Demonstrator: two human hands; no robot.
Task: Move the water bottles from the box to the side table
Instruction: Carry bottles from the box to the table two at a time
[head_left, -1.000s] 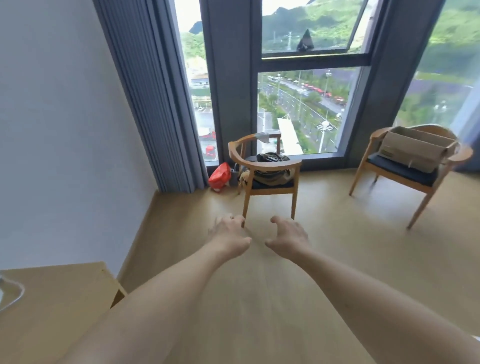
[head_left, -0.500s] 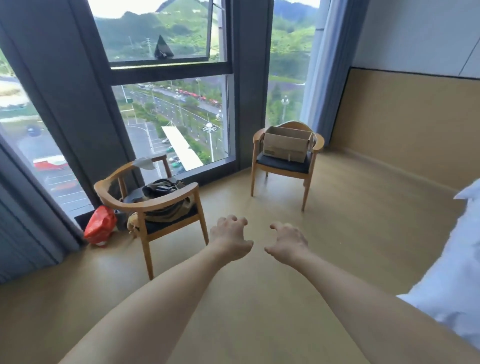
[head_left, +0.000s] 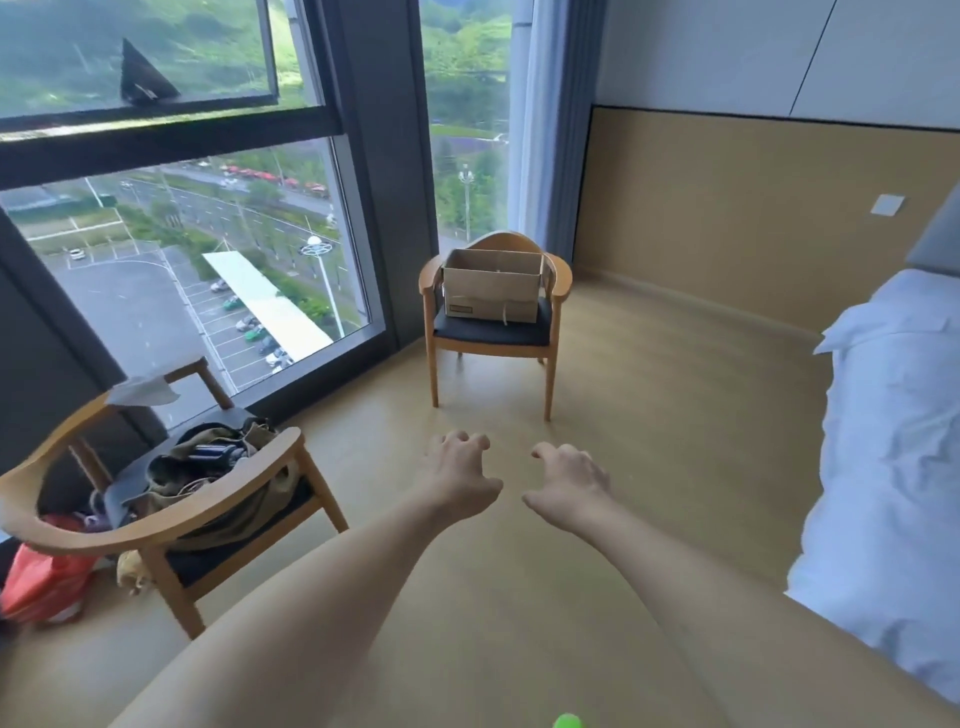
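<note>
An open cardboard box (head_left: 491, 285) stands on the dark seat of a wooden armchair (head_left: 556, 291) straight ahead, by the window corner. Its inside is hidden from here, and no water bottle shows. My left hand (head_left: 458, 477) and my right hand (head_left: 567, 484) are stretched out side by side over the floor, well short of that chair. Both hold nothing, with fingers loosely curled downward. The side table is out of view.
A second wooden armchair (head_left: 156, 525) at the left carries an olive bag (head_left: 218, 467). A red bag (head_left: 41, 582) lies on the floor beside it. A bed with white bedding (head_left: 893, 467) fills the right side. Bare wooden floor (head_left: 649, 415) stretches between me and the box.
The view has swung right: the chair with the box has come from the far right to straight ahead and nearer, and the bed has appeared. Both hands stay outstretched and hold nothing.
</note>
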